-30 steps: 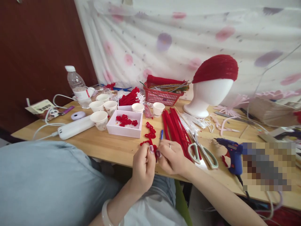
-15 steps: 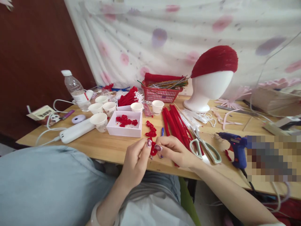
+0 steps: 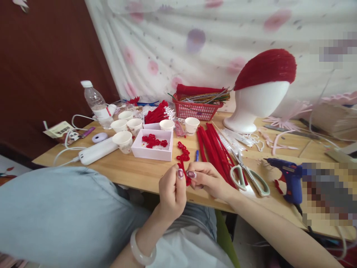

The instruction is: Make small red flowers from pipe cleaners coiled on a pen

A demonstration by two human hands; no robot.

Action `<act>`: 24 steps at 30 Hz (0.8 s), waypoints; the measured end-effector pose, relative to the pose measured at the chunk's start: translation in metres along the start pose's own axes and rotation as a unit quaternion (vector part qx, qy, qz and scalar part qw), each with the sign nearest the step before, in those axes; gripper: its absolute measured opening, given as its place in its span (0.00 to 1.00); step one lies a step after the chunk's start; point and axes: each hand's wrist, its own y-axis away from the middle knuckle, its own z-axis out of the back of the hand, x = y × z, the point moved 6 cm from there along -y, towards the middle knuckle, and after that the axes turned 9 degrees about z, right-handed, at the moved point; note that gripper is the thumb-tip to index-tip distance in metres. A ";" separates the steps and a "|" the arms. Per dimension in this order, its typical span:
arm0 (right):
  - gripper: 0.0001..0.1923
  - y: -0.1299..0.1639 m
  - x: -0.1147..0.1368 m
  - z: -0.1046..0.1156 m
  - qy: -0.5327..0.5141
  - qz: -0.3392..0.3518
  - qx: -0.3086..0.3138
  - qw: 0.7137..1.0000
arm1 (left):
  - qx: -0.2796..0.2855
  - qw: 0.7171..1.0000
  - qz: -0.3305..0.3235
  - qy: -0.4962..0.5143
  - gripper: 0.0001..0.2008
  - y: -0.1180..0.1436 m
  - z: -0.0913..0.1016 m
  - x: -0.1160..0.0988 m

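Note:
My left hand (image 3: 172, 193) and my right hand (image 3: 208, 179) meet at the near edge of the wooden table (image 3: 134, 171), thumbs pressed together on a small red pipe-cleaner piece (image 3: 187, 179). Only a bit of the red piece shows between the fingers. Just beyond them lies a chain of red curled pieces (image 3: 182, 152) and a blue pen (image 3: 196, 155). A bundle of long red pipe cleaners (image 3: 213, 150) lies right of my right hand.
A white box (image 3: 153, 145) holds red curled pieces. Several paper cups (image 3: 123, 141), a water bottle (image 3: 97, 104), a power strip (image 3: 97, 150), a red basket (image 3: 196, 108), scissors (image 3: 249, 175), a blue glue gun (image 3: 288, 178) and a foam head with a red cap (image 3: 260, 89) stand around.
Both hands stay together on the red piece, the fingers shifting slightly as they work it. The camera view has drifted a little.

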 end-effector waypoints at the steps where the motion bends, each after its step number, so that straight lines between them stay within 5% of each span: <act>1: 0.21 0.000 -0.002 0.000 -0.021 -0.010 0.006 1.000 | 0.027 1.000 -0.007 -0.001 0.15 -0.003 0.001 -0.002; 4: 0.22 -0.001 -0.004 0.003 -0.046 -0.020 -0.010 0.999 | 0.089 0.996 0.015 0.008 0.18 -0.012 0.005 -0.004; 10: 0.23 -0.001 -0.008 0.006 -0.044 -0.011 -0.041 0.998 | 0.112 0.991 0.065 0.016 0.18 -0.017 0.004 0.000; 24: 0.22 -0.001 0.001 0.013 0.167 0.073 -0.063 0.981 | 0.168 0.960 0.175 0.141 0.11 -0.012 -0.003 0.012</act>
